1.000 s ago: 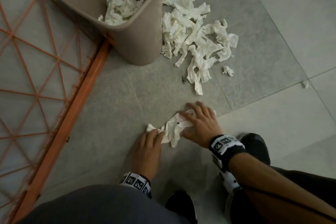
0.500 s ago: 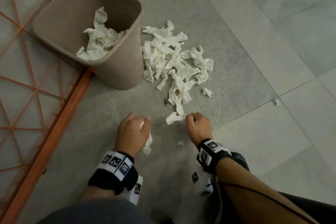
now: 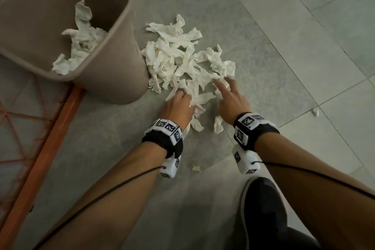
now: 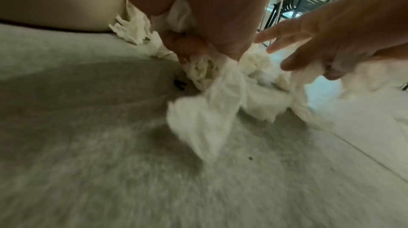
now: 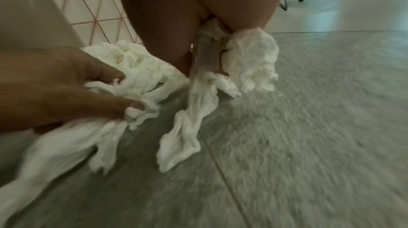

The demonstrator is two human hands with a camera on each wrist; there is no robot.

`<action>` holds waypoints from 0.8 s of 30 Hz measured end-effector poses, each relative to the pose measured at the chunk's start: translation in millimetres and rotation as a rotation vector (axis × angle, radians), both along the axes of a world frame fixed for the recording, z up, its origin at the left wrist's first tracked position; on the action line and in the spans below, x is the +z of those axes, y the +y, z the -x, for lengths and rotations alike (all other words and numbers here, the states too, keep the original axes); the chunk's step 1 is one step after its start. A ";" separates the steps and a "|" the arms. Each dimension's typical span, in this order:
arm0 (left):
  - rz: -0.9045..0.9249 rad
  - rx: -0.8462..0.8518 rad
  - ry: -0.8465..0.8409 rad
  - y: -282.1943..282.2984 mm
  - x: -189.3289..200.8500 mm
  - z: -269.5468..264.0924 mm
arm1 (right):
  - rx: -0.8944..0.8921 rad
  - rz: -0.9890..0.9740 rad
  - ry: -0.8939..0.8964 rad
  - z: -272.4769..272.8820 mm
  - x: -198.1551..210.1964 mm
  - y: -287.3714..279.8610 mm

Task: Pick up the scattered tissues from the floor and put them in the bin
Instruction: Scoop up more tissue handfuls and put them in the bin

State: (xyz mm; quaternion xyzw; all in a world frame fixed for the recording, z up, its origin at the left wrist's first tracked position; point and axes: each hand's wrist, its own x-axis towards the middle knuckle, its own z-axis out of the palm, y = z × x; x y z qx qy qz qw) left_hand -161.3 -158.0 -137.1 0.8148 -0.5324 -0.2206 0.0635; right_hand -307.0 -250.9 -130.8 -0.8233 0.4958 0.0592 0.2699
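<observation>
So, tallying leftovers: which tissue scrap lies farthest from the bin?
The tiny scrap on the lighter tile right of the right hand, well apart from the main pile beside the bin.

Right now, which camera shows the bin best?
The head view: the bin shows its open rim and tissues inside. The left wrist view catches only a blurred beige wall, the right wrist view an edge sliver.

No readable text; only coded square markers on the wristbands point(image 3: 167, 128).

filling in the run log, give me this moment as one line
left hand: holds tissue | right hand: holds tissue, fingers out over pile | bin: part full | pile: on floor
</observation>
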 end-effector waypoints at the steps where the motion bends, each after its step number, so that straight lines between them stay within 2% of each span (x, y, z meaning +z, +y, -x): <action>1: 0.043 0.017 0.046 4.5 -0.9 0.6 | 0.022 -0.002 0.042 -1.1 -2.9 -4.9; 3: 0.136 0.053 0.146 15.1 1.5 0.8 | 0.011 0.034 0.089 -1.5 -9.2 -10.3; 6: 0.268 0.111 0.234 28.3 13.3 -2.6 | -0.047 0.121 0.023 2.8 -18.5 -7.9; 10: 0.374 0.114 0.148 28.4 35.4 -16.3 | -0.183 0.060 -0.092 14.1 -28.4 3.9; 13: 0.299 0.086 0.067 4.9 45.7 -24.8 | -0.295 0.023 -0.181 19.4 -33.4 12.8; 17: 0.117 0.122 -0.052 -30.6 19.3 -34.8 | -0.366 0.012 -0.276 15.1 -23.3 16.7; 20: 0.003 0.088 -0.110 -31.3 -1.8 -43.1 | -0.336 0.070 -0.391 6.2 -8.8 10.7; 22: 0.040 0.049 -0.116 -25.2 -5.4 -44.3 | -0.273 0.037 -0.410 -2.6 -2.1 4.3; 24: 0.131 0.022 -0.078 -16.3 -1.4 -39.6 | -0.157 -0.008 -0.344 -13.6 0.8 -2.4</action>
